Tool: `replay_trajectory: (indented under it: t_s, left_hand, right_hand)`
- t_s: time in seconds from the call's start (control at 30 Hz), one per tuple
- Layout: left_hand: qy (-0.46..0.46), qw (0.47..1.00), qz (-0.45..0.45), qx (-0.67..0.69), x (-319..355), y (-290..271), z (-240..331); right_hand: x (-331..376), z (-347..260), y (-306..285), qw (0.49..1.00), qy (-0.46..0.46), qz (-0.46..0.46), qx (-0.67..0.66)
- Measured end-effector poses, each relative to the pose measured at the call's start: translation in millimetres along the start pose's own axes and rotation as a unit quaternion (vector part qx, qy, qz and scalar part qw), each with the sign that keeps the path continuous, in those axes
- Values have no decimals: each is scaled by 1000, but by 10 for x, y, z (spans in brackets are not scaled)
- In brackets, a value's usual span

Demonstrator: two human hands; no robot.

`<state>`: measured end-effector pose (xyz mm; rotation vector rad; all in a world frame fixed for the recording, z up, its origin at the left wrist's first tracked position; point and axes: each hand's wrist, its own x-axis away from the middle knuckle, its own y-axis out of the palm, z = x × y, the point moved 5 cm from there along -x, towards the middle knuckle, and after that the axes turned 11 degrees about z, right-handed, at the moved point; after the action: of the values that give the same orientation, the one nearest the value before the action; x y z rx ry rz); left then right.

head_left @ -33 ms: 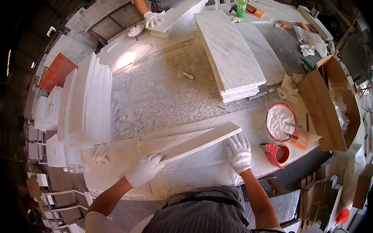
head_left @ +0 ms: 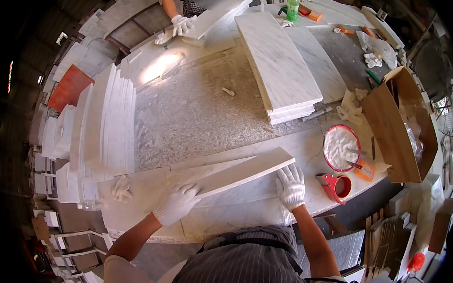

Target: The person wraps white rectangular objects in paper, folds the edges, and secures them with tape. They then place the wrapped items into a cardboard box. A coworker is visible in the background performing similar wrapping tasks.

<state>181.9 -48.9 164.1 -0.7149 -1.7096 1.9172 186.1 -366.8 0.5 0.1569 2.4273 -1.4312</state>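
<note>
A long white marble strip (head_left: 248, 173) lies slantwise in front of me, its right end farther from me. My left hand (head_left: 178, 204), in a white knitted glove, is closed round the strip's left end, with its thumb hidden. My right hand (head_left: 289, 187), gloved too, has its fingers stretched out. Their tips touch the strip's near edge by its right end. Beneath lies a pale marble slab (head_left: 233, 213) forming the near side of the worktable.
On the right stand a red-rimmed tub of white paste (head_left: 337, 147), a red tape dispenser (head_left: 331, 188) and a cardboard box (head_left: 391, 124). Marble slabs are stacked at the back (head_left: 279, 67) and on the left (head_left: 107, 120). Across the table, a co-worker's gloved hand (head_left: 181, 25) is beside another slab.
The strip has tilted between my hands, showing more of its broad upper face. The co-worker's gloved hand has shifted slightly left. My own hands stay almost in place.
</note>
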Motion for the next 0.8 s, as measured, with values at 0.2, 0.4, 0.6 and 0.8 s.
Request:
replay_trajectory:
  t_s: [0.2,0.4,0.6,0.8]
  left_hand:
    - [16,999,12,-49,-200,149,-50]
    - [65,993,55,-81,-209,332,-74]
    - [79,991,88,-68,-84,488,26]
    - [58,992,93,-63,19,663,135]
  right_hand:
    - [67,57,114,997,-4,-54,50]
    - [76,87,118,1000,7,-12,29]
    - [81,97,125,1000,12,4,11]
    - [60,162,121,1000,-7,-16,0]
